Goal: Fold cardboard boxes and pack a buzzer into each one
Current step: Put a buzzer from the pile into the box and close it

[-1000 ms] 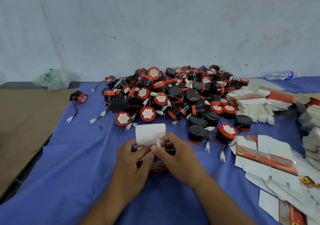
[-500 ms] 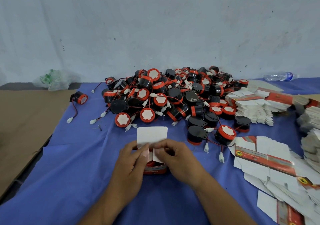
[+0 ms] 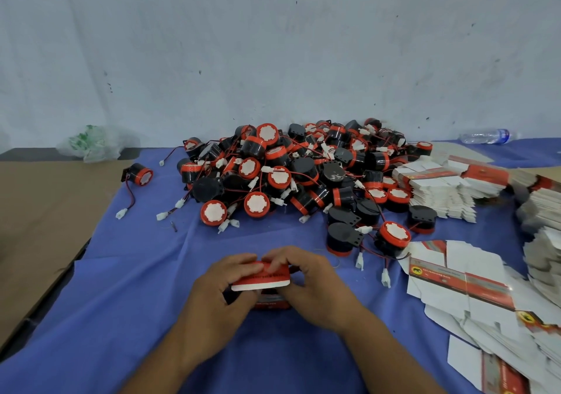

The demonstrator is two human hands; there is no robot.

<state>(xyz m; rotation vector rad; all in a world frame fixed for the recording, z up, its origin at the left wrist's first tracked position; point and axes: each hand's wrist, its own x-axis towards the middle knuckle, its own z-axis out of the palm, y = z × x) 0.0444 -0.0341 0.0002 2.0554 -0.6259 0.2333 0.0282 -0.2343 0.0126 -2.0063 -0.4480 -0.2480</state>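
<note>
Your left grip (image 3: 218, 290) and right grip (image 3: 315, 281) both hold the box (image 3: 261, 279), low over the counter (image 3: 121, 302), at the middle of its near side. The fingers of each curl over the red lid flap, which tilts down over the box's body. The thumbs sit below it, partly hidden. Whether a buzzer is inside cannot be told.

Just beyond the box lies the buzzer pile (image 3: 303, 175), black and red, with white plugs on thin wires. One buzzer (image 3: 139, 175) lies apart, left of the pile, by the edge of the blue cloth. To your right, flat blanks (image 3: 455, 281) lie spread out, with stacks (image 3: 440, 190) of more behind them.

A bottle (image 3: 485, 135) lies by the wall at far right and a plastic bag (image 3: 91, 144) at far left. A brown board (image 3: 36, 211) covers the counter's left side.
</note>
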